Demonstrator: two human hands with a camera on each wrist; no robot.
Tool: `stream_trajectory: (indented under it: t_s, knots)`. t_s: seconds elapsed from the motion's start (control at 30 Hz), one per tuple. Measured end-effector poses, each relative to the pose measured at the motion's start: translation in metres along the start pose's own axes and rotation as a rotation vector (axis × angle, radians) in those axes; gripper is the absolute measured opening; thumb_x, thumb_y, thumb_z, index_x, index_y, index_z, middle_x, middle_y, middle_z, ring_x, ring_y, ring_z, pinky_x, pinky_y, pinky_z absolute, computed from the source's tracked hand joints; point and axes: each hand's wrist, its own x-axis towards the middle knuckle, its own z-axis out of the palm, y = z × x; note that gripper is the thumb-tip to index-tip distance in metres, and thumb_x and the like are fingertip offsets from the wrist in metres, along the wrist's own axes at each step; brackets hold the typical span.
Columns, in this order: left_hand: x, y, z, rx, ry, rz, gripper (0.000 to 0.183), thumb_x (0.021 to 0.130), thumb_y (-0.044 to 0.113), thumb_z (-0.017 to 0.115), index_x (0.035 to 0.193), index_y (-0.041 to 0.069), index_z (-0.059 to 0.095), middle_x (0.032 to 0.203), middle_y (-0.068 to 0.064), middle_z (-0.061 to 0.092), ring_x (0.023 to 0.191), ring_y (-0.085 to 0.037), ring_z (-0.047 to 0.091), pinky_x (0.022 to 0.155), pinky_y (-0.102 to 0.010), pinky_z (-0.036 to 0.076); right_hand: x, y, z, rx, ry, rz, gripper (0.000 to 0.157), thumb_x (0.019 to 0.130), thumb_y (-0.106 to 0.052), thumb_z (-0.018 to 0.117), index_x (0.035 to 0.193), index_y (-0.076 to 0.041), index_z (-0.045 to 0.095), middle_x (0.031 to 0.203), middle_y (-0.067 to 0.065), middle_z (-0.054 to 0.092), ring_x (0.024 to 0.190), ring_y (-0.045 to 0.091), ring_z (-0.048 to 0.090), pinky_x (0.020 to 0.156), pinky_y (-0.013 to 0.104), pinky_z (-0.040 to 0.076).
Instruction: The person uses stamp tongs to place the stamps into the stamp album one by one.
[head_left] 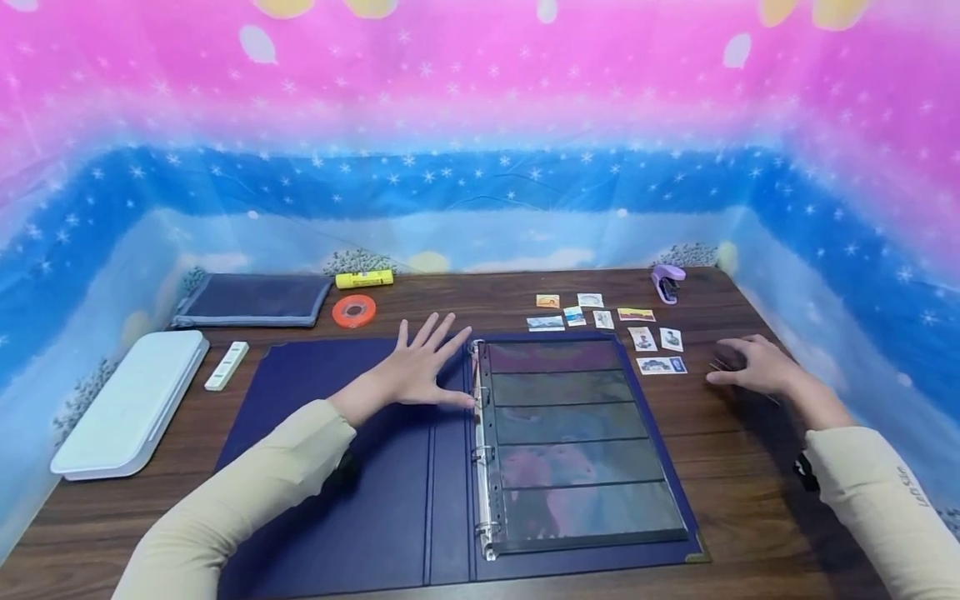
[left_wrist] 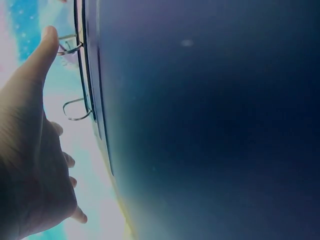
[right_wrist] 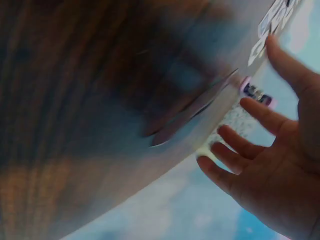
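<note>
A dark blue ring binder lies spread on the table, a black page with clear pockets on its rings. My left hand is over the binder near the spine, fingers spread and holding nothing; in the left wrist view its thumb overlaps a metal ring. At the right, my right hand hovers with loosely bent, parted fingers and nothing between them. Beneath it, the right wrist view shows metal tweezers on the table. Several small stamps lie left of this hand.
A purple stapler stands at the back right. Along the back left are a yellow glue stick, an orange tape roll and a dark mesh pouch. A white case and a small white strip lie at left.
</note>
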Motion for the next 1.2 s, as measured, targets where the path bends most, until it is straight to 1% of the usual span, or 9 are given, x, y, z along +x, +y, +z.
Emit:
stream_trajectory:
  t_s: [0.1, 0.17, 0.27, 0.4, 0.57, 0.67, 0.83, 1.03, 1.2]
  knots:
    - [0.006, 0.003, 0.0, -0.027, -0.025, -0.002, 0.106, 0.075, 0.069, 0.057, 0.151, 0.017, 0.005, 0.159, -0.013, 0.0, 0.146, -0.037, 0.0, 0.108, -0.069, 0.001, -0.001, 0.014, 0.001, 0.055, 0.003, 0.004, 0.066, 0.08, -0.039, 0.069, 0.119, 0.011, 0.052, 0.112, 0.034, 0.055, 0.101, 0.044, 0.052, 0.083, 0.052, 0.044]
    - [0.011, 0.005, 0.0, -0.056, -0.044, 0.007, 0.106, 0.076, 0.069, 0.057, 0.151, 0.016, 0.002, 0.159, -0.012, -0.002, 0.146, -0.036, -0.001, 0.109, -0.067, 0.001, -0.001, 0.021, 0.001, 0.091, 0.006, 0.011, 0.055, 0.079, -0.034, 0.071, 0.11, 0.01, 0.057, 0.101, 0.028, 0.061, 0.089, 0.035, 0.058, 0.075, 0.042, 0.046]
    - [0.016, 0.008, 0.002, -0.122, -0.062, 0.036, 0.106, 0.078, 0.068, 0.055, 0.151, 0.014, 0.0, 0.159, -0.01, -0.002, 0.146, -0.036, -0.001, 0.111, -0.065, 0.002, -0.002, 0.028, 0.001, 0.145, -0.004, 0.028, 0.042, 0.081, -0.03, 0.07, 0.1, 0.006, 0.059, 0.091, 0.019, 0.063, 0.079, 0.023, 0.055, 0.068, 0.032, 0.043]
    - [0.022, 0.01, 0.004, -0.21, -0.073, 0.065, 0.106, 0.078, 0.067, 0.056, 0.151, 0.011, 0.003, 0.159, -0.01, 0.002, 0.147, -0.035, 0.002, 0.114, -0.06, 0.005, 0.0, 0.029, 0.0, 0.181, -0.038, 0.032, 0.033, 0.085, -0.027, 0.067, 0.095, 0.004, 0.061, 0.086, 0.013, 0.062, 0.075, 0.014, 0.051, 0.066, 0.029, 0.041]
    - [0.024, 0.01, 0.003, -0.288, -0.085, 0.067, 0.106, 0.077, 0.064, 0.06, 0.15, 0.009, 0.007, 0.158, -0.012, 0.009, 0.146, -0.032, 0.011, 0.116, -0.052, 0.014, 0.004, 0.026, -0.003, 0.184, -0.071, 0.035, 0.031, 0.088, -0.025, 0.062, 0.095, 0.006, 0.061, 0.085, 0.013, 0.061, 0.073, 0.013, 0.05, 0.065, 0.029, 0.041]
    - [0.023, 0.01, 0.003, -0.313, -0.091, 0.059, 0.105, 0.077, 0.065, 0.06, 0.15, 0.01, 0.009, 0.158, -0.011, 0.012, 0.146, -0.03, 0.015, 0.115, -0.05, 0.02, 0.009, 0.021, -0.002, 0.184, -0.049, 0.032, 0.029, 0.09, -0.023, 0.061, 0.094, 0.007, 0.06, 0.085, 0.014, 0.061, 0.074, 0.015, 0.05, 0.066, 0.029, 0.041]
    - [0.02, 0.009, 0.001, -0.331, -0.1, 0.041, 0.103, 0.076, 0.064, 0.062, 0.15, 0.013, 0.012, 0.158, -0.008, 0.015, 0.145, -0.028, 0.019, 0.113, -0.05, 0.024, 0.018, 0.009, 0.002, 0.239, 0.033, 0.005, 0.028, 0.091, -0.023, 0.059, 0.097, 0.005, 0.059, 0.085, 0.015, 0.064, 0.075, 0.015, 0.054, 0.067, 0.028, 0.042]
    - [0.02, 0.009, 0.0, -0.362, -0.117, 0.046, 0.102, 0.075, 0.065, 0.062, 0.15, 0.015, 0.014, 0.156, -0.01, 0.021, 0.143, -0.031, 0.024, 0.111, -0.051, 0.027, 0.019, 0.002, 0.005, 0.268, 0.065, -0.021, 0.028, 0.09, -0.021, 0.061, 0.106, 0.001, 0.066, 0.08, 0.01, 0.066, 0.068, 0.013, 0.054, 0.061, 0.026, 0.042]
    - [0.024, 0.01, -0.002, -0.376, -0.157, 0.029, 0.101, 0.075, 0.063, 0.064, 0.15, 0.016, 0.015, 0.154, -0.013, 0.024, 0.142, -0.033, 0.025, 0.11, -0.053, 0.028, 0.017, 0.006, 0.008, 0.266, 0.076, 0.002, 0.034, 0.088, -0.029, 0.063, 0.111, -0.004, 0.068, 0.078, 0.007, 0.068, 0.064, 0.012, 0.051, 0.057, 0.026, 0.041]
